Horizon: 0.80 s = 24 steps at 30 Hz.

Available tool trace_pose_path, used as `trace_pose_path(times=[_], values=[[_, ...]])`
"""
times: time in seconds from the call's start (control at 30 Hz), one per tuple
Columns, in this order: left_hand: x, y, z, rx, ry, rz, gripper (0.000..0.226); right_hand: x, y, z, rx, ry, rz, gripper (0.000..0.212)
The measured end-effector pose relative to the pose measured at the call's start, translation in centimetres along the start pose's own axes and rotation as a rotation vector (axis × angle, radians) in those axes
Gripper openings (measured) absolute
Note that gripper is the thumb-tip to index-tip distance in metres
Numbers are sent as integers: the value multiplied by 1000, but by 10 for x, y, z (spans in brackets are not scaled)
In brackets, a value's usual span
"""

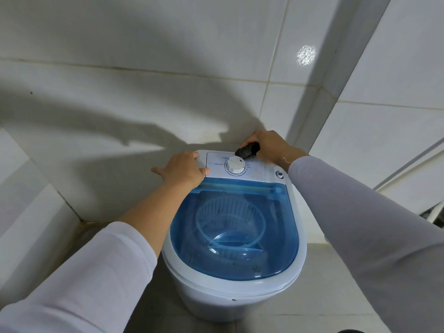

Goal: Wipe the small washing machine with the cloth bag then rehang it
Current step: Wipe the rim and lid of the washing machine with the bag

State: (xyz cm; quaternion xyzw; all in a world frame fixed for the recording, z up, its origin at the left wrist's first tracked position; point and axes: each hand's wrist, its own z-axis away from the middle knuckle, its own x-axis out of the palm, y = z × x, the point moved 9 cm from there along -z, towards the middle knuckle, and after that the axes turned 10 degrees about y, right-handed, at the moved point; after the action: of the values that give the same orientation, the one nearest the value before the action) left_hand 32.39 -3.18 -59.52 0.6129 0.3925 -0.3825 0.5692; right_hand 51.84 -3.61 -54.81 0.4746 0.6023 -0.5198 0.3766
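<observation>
One dark bunched cloth bag (248,150)

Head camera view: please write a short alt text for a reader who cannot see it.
A person's right hand presses a dark bunched cloth bag on the control panel of a small white washing machine, just behind its dial. The left hand rests flat on the panel's left corner; the blue transparent lid is closed.

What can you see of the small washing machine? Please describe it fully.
The small washing machine is a white, plastic-looking tub standing upright on the tiled floor in a wall corner. Its translucent blue lid is shut, showing a ribbed basket inside. The left hand rests on the white control panel beside the dial; the right hand presses a dark cloth there.
</observation>
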Motion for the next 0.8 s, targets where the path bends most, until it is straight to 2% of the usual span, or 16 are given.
trace_pose_path(times=[0.37, 0.6, 0.8], values=[[-1, 0, 3, -1, -1, 1, 53, -5, 1, 41, 130, 56, 42, 32], [-1, 2, 4, 22, -22, 3, 53, 1, -3, 65, 246, 45, -40, 32], [-1, 2, 5, 24, -24, 27, 50, 7, -11, 71, 190, -18, 26, 34]])
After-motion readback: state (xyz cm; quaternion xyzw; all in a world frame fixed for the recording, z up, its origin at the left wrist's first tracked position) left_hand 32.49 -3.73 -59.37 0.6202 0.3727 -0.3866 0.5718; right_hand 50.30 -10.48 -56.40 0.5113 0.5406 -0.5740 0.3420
